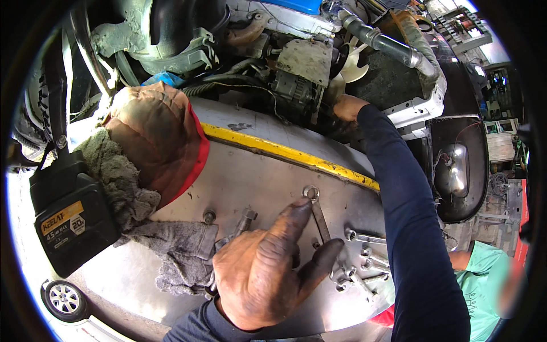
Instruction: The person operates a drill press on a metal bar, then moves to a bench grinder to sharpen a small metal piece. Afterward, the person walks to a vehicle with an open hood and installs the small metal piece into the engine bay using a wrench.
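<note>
Above a bare metal panel [228, 165], my left hand [259, 265] has its index finger and thumb stretched apart. Its dark-stained index fingertip is at the ring end of a combination wrench [321, 221]. I cannot tell whether it touches. The other fingers are largely hidden. Partly behind this hand lies a metal tool with a socket-like end [247, 218]. My right hand [348, 108] reaches down into the engine bay beside a pale fan [354, 69] and an alternator [296, 88]. Its fingers are mostly hidden there.
Several wrenches [364, 236] lie right of my left hand. A brown cap with red brim [154, 137], grey rags [182, 251] and a black battery pack [74, 214] are at left. A yellow-edged rail [285, 154] borders the engine bay. A person in green [484, 279] is at lower right.
</note>
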A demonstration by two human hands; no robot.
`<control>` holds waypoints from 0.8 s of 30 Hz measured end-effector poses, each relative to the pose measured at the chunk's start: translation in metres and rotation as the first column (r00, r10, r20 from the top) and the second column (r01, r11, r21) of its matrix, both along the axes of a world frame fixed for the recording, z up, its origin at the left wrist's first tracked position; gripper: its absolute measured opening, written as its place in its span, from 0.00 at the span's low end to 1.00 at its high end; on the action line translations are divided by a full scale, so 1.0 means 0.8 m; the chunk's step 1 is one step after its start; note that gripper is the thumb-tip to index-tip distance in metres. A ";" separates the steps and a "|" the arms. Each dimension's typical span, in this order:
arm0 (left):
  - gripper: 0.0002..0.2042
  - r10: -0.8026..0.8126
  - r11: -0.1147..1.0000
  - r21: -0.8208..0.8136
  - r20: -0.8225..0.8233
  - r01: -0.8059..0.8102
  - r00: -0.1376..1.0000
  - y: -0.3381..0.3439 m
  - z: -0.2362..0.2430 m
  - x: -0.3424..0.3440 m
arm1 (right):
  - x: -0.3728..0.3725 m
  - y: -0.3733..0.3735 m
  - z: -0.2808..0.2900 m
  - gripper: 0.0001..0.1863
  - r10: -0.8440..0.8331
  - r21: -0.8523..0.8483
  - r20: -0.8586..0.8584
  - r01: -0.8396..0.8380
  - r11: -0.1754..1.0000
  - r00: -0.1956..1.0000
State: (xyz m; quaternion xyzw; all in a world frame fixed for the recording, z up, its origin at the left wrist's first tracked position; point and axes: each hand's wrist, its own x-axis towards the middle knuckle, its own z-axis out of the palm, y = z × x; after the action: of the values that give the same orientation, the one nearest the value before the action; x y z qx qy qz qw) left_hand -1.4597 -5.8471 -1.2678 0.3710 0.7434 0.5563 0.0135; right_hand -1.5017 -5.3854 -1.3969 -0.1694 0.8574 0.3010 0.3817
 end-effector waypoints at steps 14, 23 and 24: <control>0.29 0.103 0.993 0.065 -0.147 -0.095 0.984 0.009 -0.016 0.001 | 0.001 -0.016 -0.001 0.10 -0.074 0.082 -0.112 0.084 0.993 0.991; 0.21 0.029 1.000 0.007 -0.075 -0.028 0.997 0.011 0.000 0.016 | 0.170 -0.148 0.246 0.15 -0.776 -0.662 -0.407 0.430 0.614 0.482; 0.20 0.038 0.999 -0.034 -0.064 -0.040 0.997 0.010 0.000 0.017 | 0.201 -0.172 0.263 0.17 -0.804 -0.720 -0.405 0.390 0.574 0.435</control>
State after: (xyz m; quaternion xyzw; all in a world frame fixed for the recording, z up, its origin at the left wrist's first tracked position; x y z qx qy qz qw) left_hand -1.4459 -5.8393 -1.2677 0.3736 0.7604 0.5310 -0.0144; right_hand -1.3412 -5.5232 -1.1864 0.1934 0.9775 -0.0703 0.0466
